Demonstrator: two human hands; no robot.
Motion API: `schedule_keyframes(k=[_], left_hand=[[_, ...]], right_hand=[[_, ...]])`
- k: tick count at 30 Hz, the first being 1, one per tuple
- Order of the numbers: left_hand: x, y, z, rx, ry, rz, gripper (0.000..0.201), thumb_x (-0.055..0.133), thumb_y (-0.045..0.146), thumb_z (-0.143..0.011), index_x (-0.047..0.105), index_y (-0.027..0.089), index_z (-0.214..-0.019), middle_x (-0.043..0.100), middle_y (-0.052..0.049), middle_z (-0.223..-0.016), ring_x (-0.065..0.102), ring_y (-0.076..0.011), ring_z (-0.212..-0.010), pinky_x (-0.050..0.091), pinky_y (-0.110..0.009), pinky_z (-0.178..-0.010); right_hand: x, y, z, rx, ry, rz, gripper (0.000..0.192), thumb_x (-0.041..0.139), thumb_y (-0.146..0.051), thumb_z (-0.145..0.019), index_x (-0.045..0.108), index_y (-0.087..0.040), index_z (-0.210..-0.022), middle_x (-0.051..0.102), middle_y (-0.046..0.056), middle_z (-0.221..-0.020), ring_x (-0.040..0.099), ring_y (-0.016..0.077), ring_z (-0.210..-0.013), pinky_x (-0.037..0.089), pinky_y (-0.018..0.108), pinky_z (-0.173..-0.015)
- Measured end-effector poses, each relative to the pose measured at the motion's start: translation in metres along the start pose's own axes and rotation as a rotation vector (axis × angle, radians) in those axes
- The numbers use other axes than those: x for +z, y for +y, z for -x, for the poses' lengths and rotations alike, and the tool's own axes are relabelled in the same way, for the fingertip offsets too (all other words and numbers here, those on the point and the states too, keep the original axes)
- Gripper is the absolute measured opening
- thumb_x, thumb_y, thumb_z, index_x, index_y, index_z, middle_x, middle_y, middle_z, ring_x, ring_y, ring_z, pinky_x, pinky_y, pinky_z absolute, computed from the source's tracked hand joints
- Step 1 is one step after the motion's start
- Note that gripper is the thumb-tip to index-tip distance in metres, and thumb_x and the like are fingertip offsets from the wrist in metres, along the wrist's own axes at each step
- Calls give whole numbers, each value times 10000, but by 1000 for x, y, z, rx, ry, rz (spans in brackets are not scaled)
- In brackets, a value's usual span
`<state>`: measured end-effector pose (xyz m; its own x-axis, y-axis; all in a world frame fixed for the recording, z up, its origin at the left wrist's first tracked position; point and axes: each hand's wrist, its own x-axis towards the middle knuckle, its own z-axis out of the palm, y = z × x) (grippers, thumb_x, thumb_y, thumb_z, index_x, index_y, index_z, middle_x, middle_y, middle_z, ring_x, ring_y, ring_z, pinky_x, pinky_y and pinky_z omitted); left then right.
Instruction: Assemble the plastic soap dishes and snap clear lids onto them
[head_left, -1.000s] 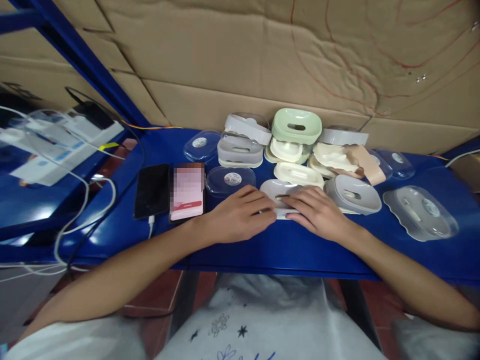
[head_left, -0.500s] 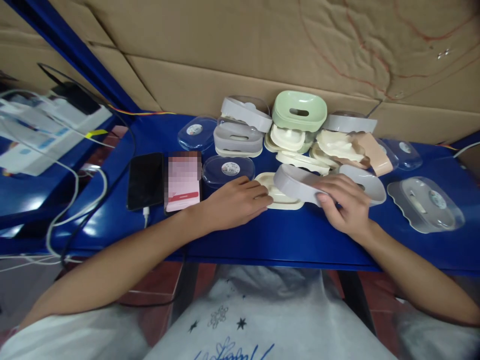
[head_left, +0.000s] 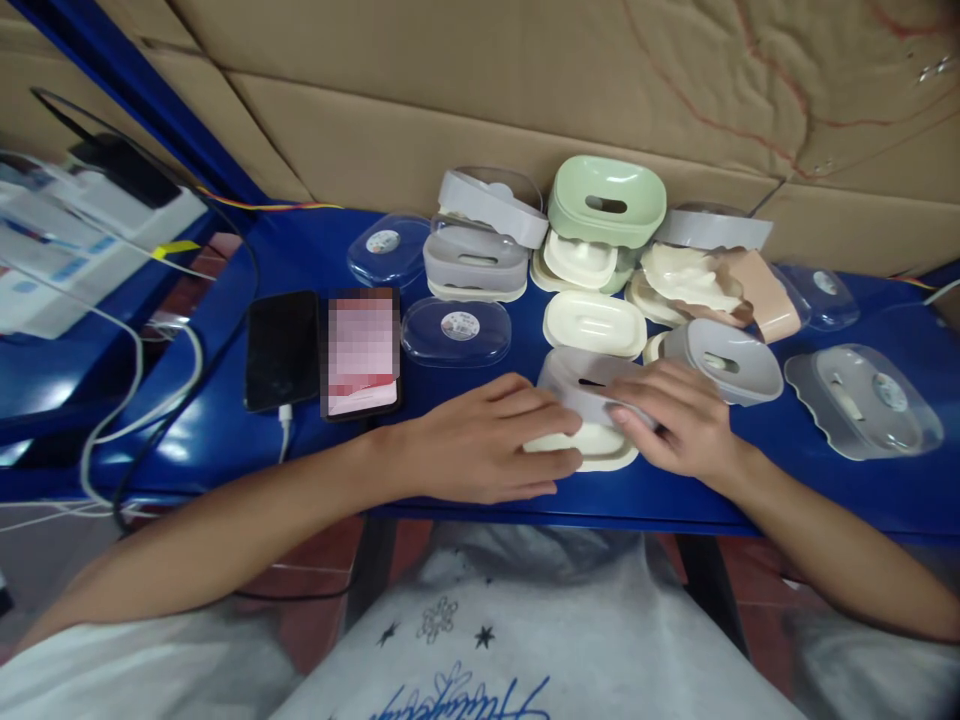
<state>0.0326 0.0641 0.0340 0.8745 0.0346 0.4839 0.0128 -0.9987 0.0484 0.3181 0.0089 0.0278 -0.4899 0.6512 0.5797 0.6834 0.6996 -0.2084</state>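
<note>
My right hand (head_left: 675,415) grips a grey oval soap dish (head_left: 564,372) by its right side, thumb at the near wall. The grey dish sits tilted over a cream base (head_left: 609,458), and I cannot tell whether the two are joined. At the base's left end, my left hand (head_left: 502,440) has its fingers on the rim, with its thumb hidden. Just behind lies another cream base (head_left: 594,322), flat on the blue table (head_left: 465,510). A second grey dish (head_left: 724,360) rests beyond my right knuckles.
Behind are stacked grey dishes (head_left: 476,262), a green dish (head_left: 607,205) and a peach dish (head_left: 769,290). Clear lids (head_left: 456,335) lie left, a lidded grey dish (head_left: 862,405) right. Two phones (head_left: 281,350) and a cable (head_left: 283,430) are at left, with cardboard (head_left: 420,110) behind.
The cream base and both hands have come nearer to me. The grey dish has been lowered over the base. The cream base behind, tilted before, now lies flat.
</note>
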Motion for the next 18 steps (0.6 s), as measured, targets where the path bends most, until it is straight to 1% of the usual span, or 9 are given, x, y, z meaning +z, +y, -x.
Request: schedule_keyframes(k=[2,5,8,10,12,15,18], left_hand=[[0,-6,1,-37,-11,-34,244,699,342,-1041,661,231,-1255,703,-106,-1310,629,-269,-1208,451,-425,-1026],[3,-13,2,-54,-72,-33,294,714,367,-1027,628,240,-1277,691,-112,-1327,614,-279,-1239,421,-438,-1065],[6,-15,1,-40,-103,-2,222,669,360,-1046,619,230,-1219,724,-85,-1234,639,-244,-1140,420,-420,-1045],[6,-13,0,-27,-116,-9,145,625,329,-1060,621,229,-1164,738,-62,-1171,646,-222,-1075,424,-401,-1012],[7,-10,0,-11,-123,-27,104,594,301,-1067,632,227,-1130,743,-46,-1126,649,-211,-1038,433,-381,-962],[9,-6,-1,13,-118,-37,127,545,247,-1087,656,205,-1131,754,-41,-1085,665,-198,-994,452,-363,-916],[7,-8,-3,15,-148,4,171,521,243,-1099,674,188,-1154,765,-53,-1108,689,-196,-1003,480,-363,-919]], right_hand=[[-1,-4,2,-63,-53,-2,153,669,-256,-1023,772,-241,-1135,818,58,-1014,751,222,-865,574,388,-754],[-2,-8,1,-169,-121,-1,214,708,-281,-1011,753,-201,-1204,812,79,-1082,749,223,-916,576,372,-773],[-1,-11,-2,-256,-198,-9,309,710,-398,-1026,734,-158,-1219,800,97,-1058,740,223,-947,583,369,-810],[-1,-12,-4,-283,-258,4,350,678,-450,-1045,724,-154,-1225,793,100,-1068,732,230,-980,579,380,-839],[-1,-12,-5,-292,-303,26,297,640,-407,-1070,721,-165,-1223,791,100,-1117,726,230,-1018,571,393,-879],[0,-13,-5,-309,-315,55,182,614,-239,-1067,733,-159,-1180,794,104,-1180,727,238,-1092,562,417,-957],[1,-13,-6,-319,-317,58,198,597,-170,-1055,744,-156,-1186,800,106,-1214,730,250,-1156,572,427,-994]])
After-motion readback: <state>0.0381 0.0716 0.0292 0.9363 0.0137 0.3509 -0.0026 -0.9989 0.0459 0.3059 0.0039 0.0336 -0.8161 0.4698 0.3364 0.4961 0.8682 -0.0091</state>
